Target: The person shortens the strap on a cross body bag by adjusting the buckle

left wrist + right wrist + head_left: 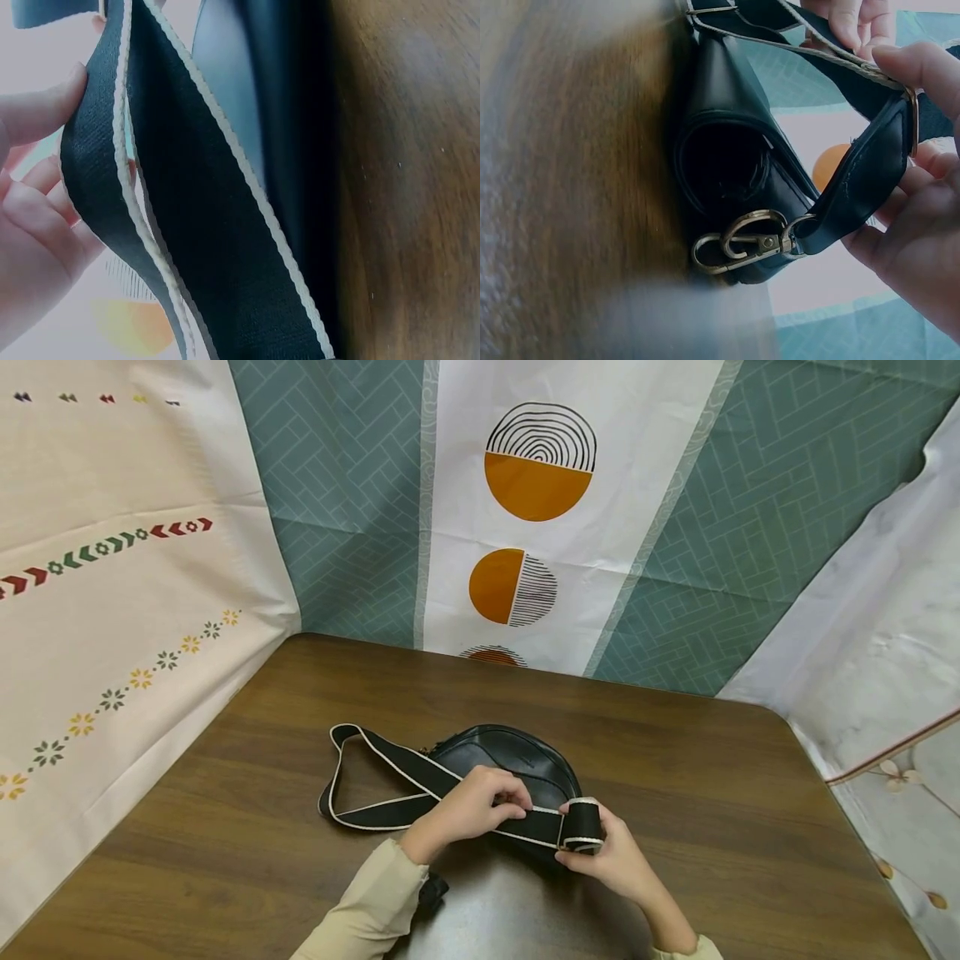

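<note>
A black leather shoulder bag (498,758) lies on the table with its wide black strap (386,815), edged in pale cord, looped out to the left. My left hand (480,802) pinches the strap over the bag's front; in the left wrist view, the thumb (46,112) meets one edge and fingers show behind it. My right hand (618,857) grips the strap's folded end beside the bag. Close up, that end is a leather tab (866,176) at a gold-coloured ring (913,124). A metal swivel clasp (742,244) joins the tab at the bag's side.
The brown wooden table (720,810) extends on both sides of the bag. Patterned cloth hangs behind it (352,510) and along the left and right sides. A small dark object (432,892) shows beside the left sleeve.
</note>
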`<state>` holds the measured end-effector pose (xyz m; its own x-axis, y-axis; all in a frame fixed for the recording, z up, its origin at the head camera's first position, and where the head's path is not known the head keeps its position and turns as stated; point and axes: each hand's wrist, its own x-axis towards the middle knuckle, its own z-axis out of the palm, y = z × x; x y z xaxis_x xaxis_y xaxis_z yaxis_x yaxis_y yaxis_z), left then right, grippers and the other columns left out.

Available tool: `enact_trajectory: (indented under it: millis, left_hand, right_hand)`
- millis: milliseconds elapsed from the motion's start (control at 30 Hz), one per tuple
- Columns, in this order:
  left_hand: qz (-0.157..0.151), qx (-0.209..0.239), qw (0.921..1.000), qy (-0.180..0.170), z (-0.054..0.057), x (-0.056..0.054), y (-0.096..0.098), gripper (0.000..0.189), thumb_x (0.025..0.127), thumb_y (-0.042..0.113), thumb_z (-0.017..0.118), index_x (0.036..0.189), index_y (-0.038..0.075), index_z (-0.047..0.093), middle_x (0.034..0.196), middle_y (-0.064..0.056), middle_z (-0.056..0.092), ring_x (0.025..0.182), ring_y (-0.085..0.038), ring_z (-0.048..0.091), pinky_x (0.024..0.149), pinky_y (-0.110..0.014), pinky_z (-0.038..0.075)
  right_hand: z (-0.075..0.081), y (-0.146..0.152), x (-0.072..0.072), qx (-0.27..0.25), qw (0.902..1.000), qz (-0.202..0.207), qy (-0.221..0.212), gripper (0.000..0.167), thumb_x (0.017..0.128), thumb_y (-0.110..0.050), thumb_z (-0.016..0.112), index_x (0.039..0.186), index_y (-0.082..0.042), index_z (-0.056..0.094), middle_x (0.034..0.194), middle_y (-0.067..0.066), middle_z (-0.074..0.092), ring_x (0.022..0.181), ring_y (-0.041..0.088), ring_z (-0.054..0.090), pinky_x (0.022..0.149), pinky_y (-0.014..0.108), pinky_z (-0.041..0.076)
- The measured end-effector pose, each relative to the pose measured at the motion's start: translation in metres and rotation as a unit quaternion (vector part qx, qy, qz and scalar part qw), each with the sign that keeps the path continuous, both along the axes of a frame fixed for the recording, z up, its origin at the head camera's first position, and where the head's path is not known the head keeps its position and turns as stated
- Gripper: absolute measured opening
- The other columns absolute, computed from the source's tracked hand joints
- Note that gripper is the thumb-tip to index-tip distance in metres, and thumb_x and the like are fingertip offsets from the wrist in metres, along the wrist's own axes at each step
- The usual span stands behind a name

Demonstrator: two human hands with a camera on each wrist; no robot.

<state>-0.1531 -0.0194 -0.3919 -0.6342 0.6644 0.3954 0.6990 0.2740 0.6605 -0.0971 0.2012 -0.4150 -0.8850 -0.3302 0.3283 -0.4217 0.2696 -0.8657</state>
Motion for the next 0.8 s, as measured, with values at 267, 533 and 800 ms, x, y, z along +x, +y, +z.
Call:
enact_trajectory:
  millis: [267,533,800]
  left_hand:
    - [-0.012,-0.003,0.9996,-0.024,0.001,0.001,-0.006,0.002,0.079,0.004,0.067,0.080,0.006,0.067,0.077,0.002,0.063,0.070,-0.003,0.052,0.064,-0.017,0.043]
    - [0.004,-0.003,0.9989,-0.047,0.000,0.001,-0.022,0.006,0.077,0.002,0.067,0.079,0.007,0.067,0.072,0.005,0.062,0.066,-0.002,0.052,0.062,-0.018,0.044]
    - [0.010,0.004,0.9985,-0.053,0.000,0.001,-0.042,0.006,0.076,-0.001,0.067,0.079,0.005,0.067,0.072,0.003,0.063,0.066,-0.004,0.052,0.062,-0.020,0.045]
  right_hand:
    - [0.000,0.003,0.000,0.000,0.9997,0.025,0.003,0.051,0.062,0.007,0.076,0.106,-0.005,0.052,0.092,0.012,0.058,0.071,0.012,0.057,0.058,0.028,0.049]
    - [0.001,0.009,-0.001,0.019,0.9996,0.009,0.021,0.050,0.061,0.005,0.077,0.104,-0.005,0.054,0.094,0.011,0.059,0.077,0.012,0.056,0.062,0.027,0.047]
    - [0.002,0.011,-0.003,0.040,0.9982,0.005,0.044,0.051,0.058,0.006,0.078,0.103,-0.004,0.055,0.095,0.009,0.060,0.082,0.008,0.054,0.069,0.024,0.043]
